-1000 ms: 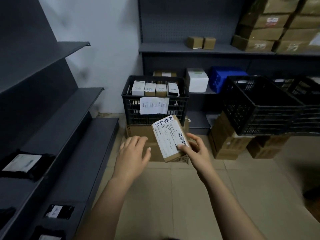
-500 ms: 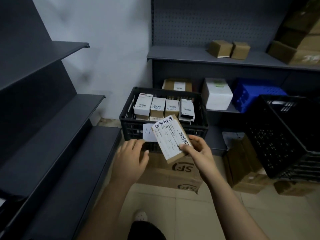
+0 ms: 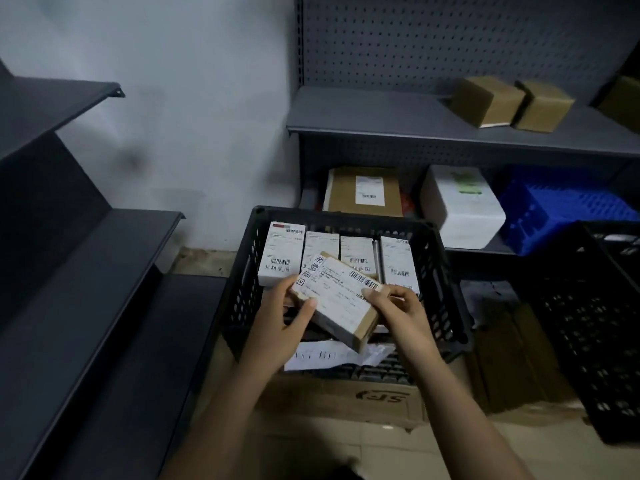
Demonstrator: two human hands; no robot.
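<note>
Crate [image 3: 242,289] below, parcel [image 3: 360,336] diagonal (label [image 3: 332,294] up)

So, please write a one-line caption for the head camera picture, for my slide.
Left hand and right hand hold a labelled parcel over a black crate of upright white boxes.

hands: left hand [image 3: 277,317] + right hand [image 3: 403,311] hold labelled parcel [image 3: 341,299] | over black crate [image 3: 446,271]

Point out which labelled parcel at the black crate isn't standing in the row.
The brown parcel held by the left hand and right hand: it tilts over the crate, while four others stand upright side by side.
</note>
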